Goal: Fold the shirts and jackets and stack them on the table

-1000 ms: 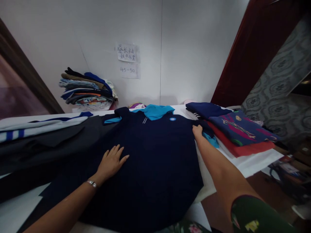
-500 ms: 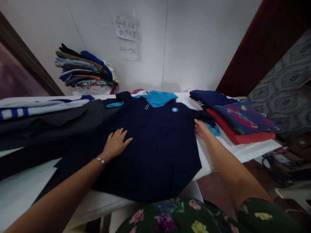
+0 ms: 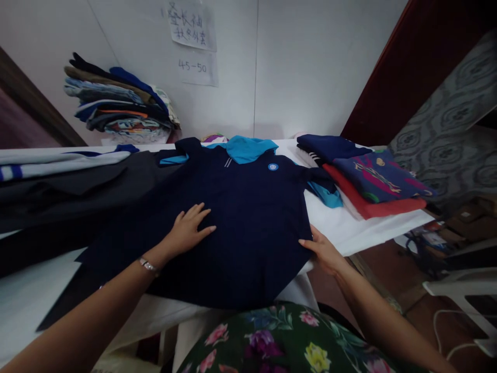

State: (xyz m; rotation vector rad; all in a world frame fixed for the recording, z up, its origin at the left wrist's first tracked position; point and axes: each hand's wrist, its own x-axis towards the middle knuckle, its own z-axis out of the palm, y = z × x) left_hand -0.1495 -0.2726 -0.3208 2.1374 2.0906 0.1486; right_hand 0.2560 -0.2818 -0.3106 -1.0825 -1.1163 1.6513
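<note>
A navy polo shirt (image 3: 248, 223) lies spread on the table, collar end away from me. Its collar (image 3: 250, 150) and sleeve linings are light blue, and a round blue badge sits on the chest. My left hand (image 3: 188, 230) rests flat on the front of the shirt, fingers spread. At the shirt's right side edge, near the lower corner, my right hand (image 3: 322, 248) pinches the fabric, thumb on top and fingers partly hidden beneath. Dark grey garments (image 3: 77, 181) lie beside and under the shirt on the left.
Folded clothes (image 3: 373, 176) are stacked on the right of the white-covered table (image 3: 361, 235). A taller clothes pile (image 3: 120, 103) stands at the back left, by the wall. Handwritten paper signs (image 3: 192, 26) hang there. A white plastic stool (image 3: 462, 295) is at lower right.
My right hand has slid down the shirt's right edge, from near the sleeve toward the hem. My left hand stays flat on the fabric. The view has shifted slightly.
</note>
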